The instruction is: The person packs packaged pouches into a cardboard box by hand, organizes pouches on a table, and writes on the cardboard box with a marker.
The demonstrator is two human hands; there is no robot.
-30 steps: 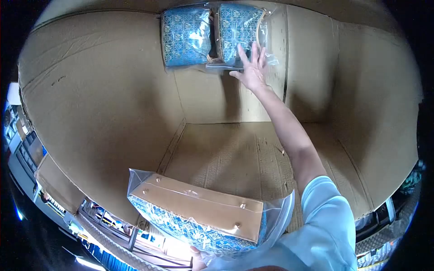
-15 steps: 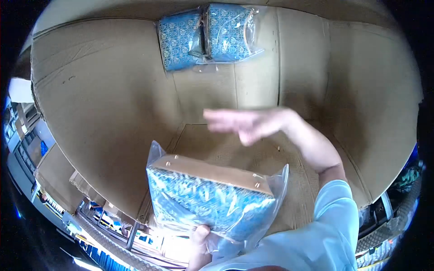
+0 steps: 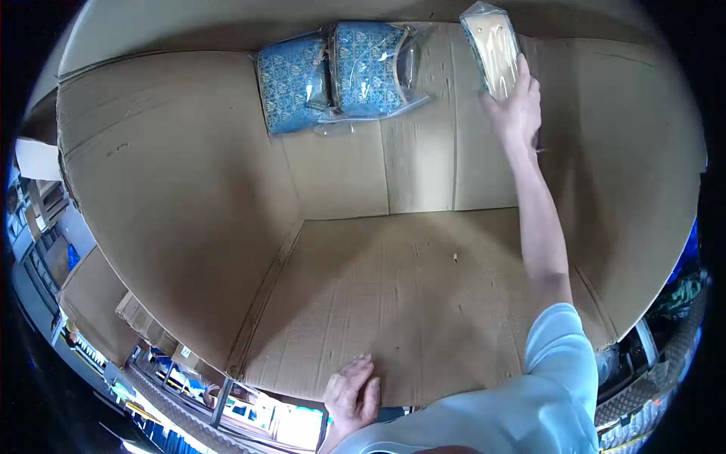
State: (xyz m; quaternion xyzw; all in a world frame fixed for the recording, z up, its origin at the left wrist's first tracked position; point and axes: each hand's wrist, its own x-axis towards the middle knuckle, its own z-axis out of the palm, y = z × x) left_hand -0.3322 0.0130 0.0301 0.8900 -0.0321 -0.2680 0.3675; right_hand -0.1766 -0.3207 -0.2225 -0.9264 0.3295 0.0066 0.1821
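Note:
At the back right of a large cardboard box [image 3: 340, 303], my right hand [image 3: 516, 113] grips a handbag [image 3: 493, 53] wrapped in clear plastic. Its tan, studded panel faces me; most of its blue patterned side is turned out of sight. Left of it, two more wrapped blue patterned handbags, one on the left [image 3: 291, 83] and one on the right [image 3: 368, 72], stand side by side at the back. My left hand [image 3: 352, 393] rests near the box's front edge, fingers loosely bent and apart, holding nothing.
Cardboard walls rise on the left [image 3: 151, 174] and right [image 3: 631, 166]. A small scrap [image 3: 455, 258] lies on the cardboard floor. Outside, at lower left, are another cardboard box [image 3: 98, 303] and a metal rail [image 3: 174, 405].
The wrapped handbag has gone from close in front of me to the back right, now in my right hand. My left hand has let go of it.

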